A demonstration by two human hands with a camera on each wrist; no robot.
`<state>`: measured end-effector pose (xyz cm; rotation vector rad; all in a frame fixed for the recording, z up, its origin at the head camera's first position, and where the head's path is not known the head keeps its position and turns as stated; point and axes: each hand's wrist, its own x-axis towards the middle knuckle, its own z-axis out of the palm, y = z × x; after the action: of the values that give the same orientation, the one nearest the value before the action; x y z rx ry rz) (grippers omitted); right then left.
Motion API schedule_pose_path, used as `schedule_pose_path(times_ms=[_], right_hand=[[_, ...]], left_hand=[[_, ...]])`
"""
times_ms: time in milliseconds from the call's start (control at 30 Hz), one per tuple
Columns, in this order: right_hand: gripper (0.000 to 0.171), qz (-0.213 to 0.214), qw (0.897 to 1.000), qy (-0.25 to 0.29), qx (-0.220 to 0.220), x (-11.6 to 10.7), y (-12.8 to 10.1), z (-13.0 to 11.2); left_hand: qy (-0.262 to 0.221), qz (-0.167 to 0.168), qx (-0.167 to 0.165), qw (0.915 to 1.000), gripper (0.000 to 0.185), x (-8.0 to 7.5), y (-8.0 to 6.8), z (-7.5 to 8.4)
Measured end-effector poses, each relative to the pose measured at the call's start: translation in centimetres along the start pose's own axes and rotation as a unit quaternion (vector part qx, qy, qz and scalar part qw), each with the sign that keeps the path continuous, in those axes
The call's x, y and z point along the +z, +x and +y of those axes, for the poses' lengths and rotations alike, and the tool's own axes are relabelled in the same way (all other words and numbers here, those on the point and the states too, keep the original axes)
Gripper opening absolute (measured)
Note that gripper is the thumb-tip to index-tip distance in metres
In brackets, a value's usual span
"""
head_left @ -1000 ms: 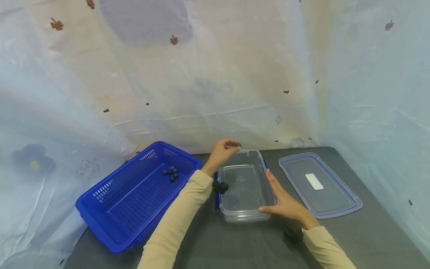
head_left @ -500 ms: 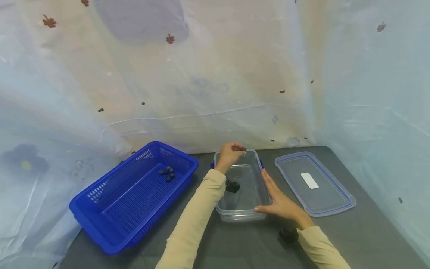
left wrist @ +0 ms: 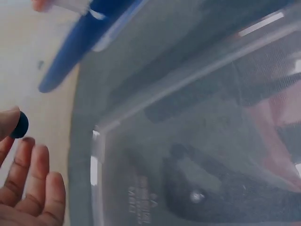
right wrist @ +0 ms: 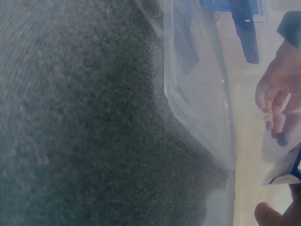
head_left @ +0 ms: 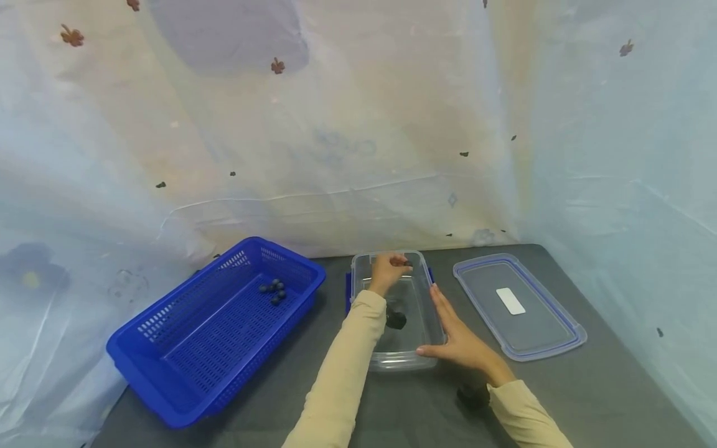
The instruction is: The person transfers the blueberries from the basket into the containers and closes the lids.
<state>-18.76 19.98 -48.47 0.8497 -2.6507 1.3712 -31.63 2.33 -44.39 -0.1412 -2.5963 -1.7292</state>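
In the middle of the head view, we see the left hand [head_left: 385, 272] pinching 1 dark round berry [head_left: 409, 264] between thumb and fingers, over the far part of the clear box [head_left: 404, 359]; how high the berry sits against the box's rim, we cannot tell. At the left edge of the left wrist view we find the same berry at the thumb tip, with the other fingers loosely bent below.

Right of centre, the right hand [head_left: 459, 341] rests on the box, its fingers straight along the right wall and its thumb at the near right corner, grasping nothing else.

On the left side of the frame we have the blue basket [head_left: 134, 362], with a small cluster of berries [head_left: 271, 287] in its upper right part. To the right of the box, the clear lid [head_left: 540, 333] lies flat on the grey bench [head_left: 605, 398], with 1 white label [head_left: 510, 301] on it.
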Motion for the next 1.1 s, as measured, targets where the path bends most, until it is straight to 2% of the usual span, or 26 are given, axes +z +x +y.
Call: schedule_pose_path(times_ms=[267, 567, 867, 1000, 1100], right_hand=[[0.119, 0.004, 1.000, 0.018, 0.001, 0.2, 0.0, -0.1], [0.120, 0.003, 1.000, 0.017, -0.009, 0.1, 0.1, 0.4], [0.120, 0.003, 1.000, 0.016, -0.013, 0.3, 0.1, 0.5], [0.120, 0.004, 1.000, 0.015, -0.013, 0.3, 0.1, 0.5], [0.121, 0.008, 1.000, 0.010, -0.011, 0.2, 0.0, 0.5]], left_hand=[[0.043, -0.009, -0.033, 0.9985, 0.020, 0.7, 0.2, -1.4], [0.121, -0.041, -0.042, 0.9910, 0.019, 1.0, -0.3, -2.6], [0.119, -0.035, -0.043, 0.9914, 0.022, 1.2, -0.5, -3.4], [0.133, -0.022, -0.047, 0.9898, 0.023, 1.1, -0.4, -3.3], [0.123, -0.017, -0.055, 0.9908, 0.024, 0.8, -0.3, -2.8]])
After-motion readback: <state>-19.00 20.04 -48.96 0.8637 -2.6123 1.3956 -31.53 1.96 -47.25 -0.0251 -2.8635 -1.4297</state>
